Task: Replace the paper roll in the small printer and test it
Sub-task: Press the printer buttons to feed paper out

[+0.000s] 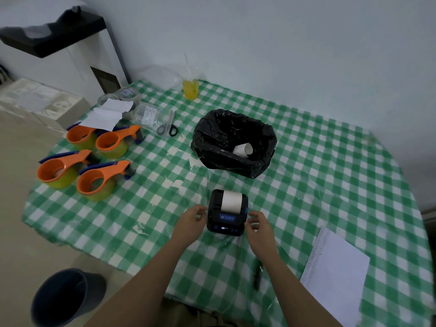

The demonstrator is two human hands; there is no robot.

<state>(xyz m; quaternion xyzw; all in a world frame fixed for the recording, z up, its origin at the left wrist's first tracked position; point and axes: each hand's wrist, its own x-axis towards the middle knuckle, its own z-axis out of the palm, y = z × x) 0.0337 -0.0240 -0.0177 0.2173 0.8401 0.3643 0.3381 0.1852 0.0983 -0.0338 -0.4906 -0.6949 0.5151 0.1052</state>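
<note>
The small black printer (227,213) is flanked by both hands: the left hand (192,220) is held loosely open with fingertips at its left side, the right hand (258,224) is curled with fingers against its right edge, nothing gripped. A green-checked cloth is spread over the bench (318,175), set against a pale wall. White paper (232,200) is seen feeding from the printer's top, near the bench's front edge.

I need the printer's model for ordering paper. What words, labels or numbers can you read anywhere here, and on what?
None is legible.
Printer: blue label and lit display, both blurred.
Sheet of paper: lines along its left edge, too small.
Clear packet: print too small.
Yellow cup: faint mark, unreadable.
</note>
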